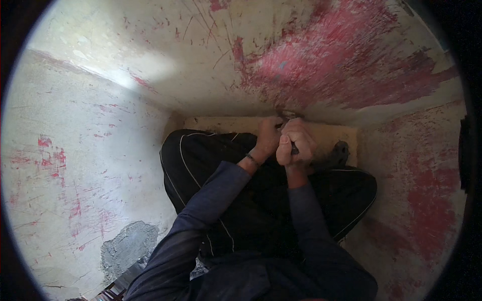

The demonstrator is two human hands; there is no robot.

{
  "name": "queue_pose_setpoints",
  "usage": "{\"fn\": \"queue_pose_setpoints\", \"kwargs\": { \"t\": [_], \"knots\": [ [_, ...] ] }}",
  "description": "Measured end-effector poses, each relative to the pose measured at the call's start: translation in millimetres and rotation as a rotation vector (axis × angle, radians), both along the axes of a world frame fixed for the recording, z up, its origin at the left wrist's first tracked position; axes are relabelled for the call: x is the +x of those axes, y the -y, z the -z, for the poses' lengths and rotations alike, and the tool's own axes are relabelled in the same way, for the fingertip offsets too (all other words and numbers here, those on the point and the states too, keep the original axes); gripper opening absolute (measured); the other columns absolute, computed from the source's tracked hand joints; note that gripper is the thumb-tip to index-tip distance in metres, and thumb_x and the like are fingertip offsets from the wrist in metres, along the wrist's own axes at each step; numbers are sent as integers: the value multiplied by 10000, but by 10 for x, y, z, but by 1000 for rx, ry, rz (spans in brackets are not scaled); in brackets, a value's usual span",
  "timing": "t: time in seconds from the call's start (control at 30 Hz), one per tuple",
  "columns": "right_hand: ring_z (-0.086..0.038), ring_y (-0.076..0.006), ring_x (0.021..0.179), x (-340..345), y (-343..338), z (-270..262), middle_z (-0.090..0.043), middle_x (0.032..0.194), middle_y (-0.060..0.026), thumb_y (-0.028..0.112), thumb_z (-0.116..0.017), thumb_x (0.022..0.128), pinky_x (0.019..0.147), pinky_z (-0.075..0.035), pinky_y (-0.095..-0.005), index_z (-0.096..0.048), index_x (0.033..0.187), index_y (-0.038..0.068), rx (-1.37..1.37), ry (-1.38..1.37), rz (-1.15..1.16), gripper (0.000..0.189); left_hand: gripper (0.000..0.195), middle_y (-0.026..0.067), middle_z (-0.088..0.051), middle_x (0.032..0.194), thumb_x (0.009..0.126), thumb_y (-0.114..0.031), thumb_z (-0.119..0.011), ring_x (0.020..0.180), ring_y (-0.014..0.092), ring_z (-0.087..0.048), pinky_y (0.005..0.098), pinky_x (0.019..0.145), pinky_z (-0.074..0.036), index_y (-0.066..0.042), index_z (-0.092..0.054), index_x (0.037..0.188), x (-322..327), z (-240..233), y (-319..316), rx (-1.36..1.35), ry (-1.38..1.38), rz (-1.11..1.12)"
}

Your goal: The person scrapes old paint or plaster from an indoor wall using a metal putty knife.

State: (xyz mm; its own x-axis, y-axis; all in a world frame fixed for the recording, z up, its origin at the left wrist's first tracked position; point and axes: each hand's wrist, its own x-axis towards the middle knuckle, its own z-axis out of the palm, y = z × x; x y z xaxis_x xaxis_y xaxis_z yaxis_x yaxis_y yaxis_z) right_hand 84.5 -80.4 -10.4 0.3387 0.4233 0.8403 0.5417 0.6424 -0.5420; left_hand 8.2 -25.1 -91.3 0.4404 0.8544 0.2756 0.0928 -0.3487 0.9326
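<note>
Both hands are close together at the foot of the front wall (211, 75), above the crossed legs. My right hand (297, 141) is closed around a dark-ended handle (294, 148); the rest of the tool is mostly hidden by the fingers. My left hand (268, 137) is curled just beside it, against a dark part near the wall whose kind I cannot tell. A small rounded, light-coloured patch or piece (289, 113) shows at the wall just beyond the fingers. The wall carries worn red paint above the hands.
Scuffed walls stand close on the left (86, 150) and right (425, 180), with red paint patches. A rough grey cement patch (130, 244) is low on the left wall. The legs in black trousers (211, 161) fill the floor, and a dark shoe (340, 152) lies right of the hands.
</note>
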Motion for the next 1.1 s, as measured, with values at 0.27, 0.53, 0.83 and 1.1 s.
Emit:
{"fn": "queue_pose_setpoints", "kwargs": {
  "t": [0.27,0.53,0.83,1.1],
  "knots": [
    [-592,-284,600,35,-84,117,-580,667,-135,75,-592,849,593,-518,-386,-544,711,-1,15,44,21,165,237,165,-639,652,832,-152,-675,664,177,-649,373,591,-486,56,-644,723,-55,-57,-115,-155,0,132],
    [-571,-247,612,27,-77,528,-588,684,-121,62,-567,859,602,-491,-367,-551,708,-4,-58,-104,72,166,244,88,-666,968,938,-133,-586,854,219,-658,380,767,-547,1,-592,1142,-232,336,-53,175,-124,381],
    [-595,-155,722,-26,249,616,-646,770,-46,127,-652,870,665,-483,-329,-630,800,16,-505,-907,-10,133,260,91,-646,968,1036,-265,-508,862,215,-657,388,745,-556,-28,-607,1078,36,198,132,-985,266,323],
    [-599,-149,642,249,690,311,-634,834,-74,163,-665,925,575,-528,-299,-584,1070,72,-994,-1444,-417,189,251,118,-691,1006,1017,-170,-550,864,243,-675,378,752,-558,-3,-612,1193,139,79,220,-1088,122,128]
  ]
}}
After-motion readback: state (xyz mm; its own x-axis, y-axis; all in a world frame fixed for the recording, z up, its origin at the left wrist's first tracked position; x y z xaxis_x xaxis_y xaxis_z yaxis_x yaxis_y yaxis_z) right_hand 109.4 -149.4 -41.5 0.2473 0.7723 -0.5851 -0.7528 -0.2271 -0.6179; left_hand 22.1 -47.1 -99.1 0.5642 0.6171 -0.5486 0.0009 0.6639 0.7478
